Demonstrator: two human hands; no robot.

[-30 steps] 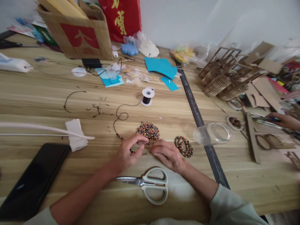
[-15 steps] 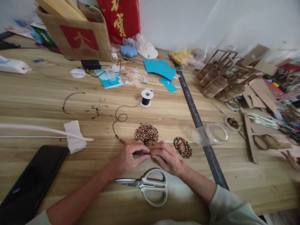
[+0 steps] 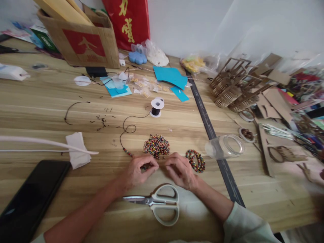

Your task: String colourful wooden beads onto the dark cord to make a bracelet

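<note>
My left hand (image 3: 141, 170) is closed in a pinch on a thin black cord strung with small coloured beads (image 3: 127, 152); the strand runs under its fingers. Across a small gap, my right hand (image 3: 181, 170) pinches thumb and fingertips together; whatever is between them is too small to make out. Just beyond both hands lies a heap of loose multicoloured beads (image 3: 157, 145). The cord loops back to a white spool of black cord (image 3: 156, 109). Coiled beaded bracelets (image 3: 195, 161) rest to the right of my right hand. Scissors with cream handles (image 3: 165, 204) lie in front of me.
A black phone (image 3: 35, 199) and folded white tissue (image 3: 78, 150) lie left. On the right are a clear jar (image 3: 225, 146) on its side, a dark strip (image 3: 207, 123) and small woven baskets (image 3: 230, 87). A cardboard box (image 3: 83, 44) and blue paper (image 3: 169, 77) are behind.
My two hands have drawn slightly apart, opening a gap between the fingertips that were together before. The view has shifted a little; the other things lie as before.
</note>
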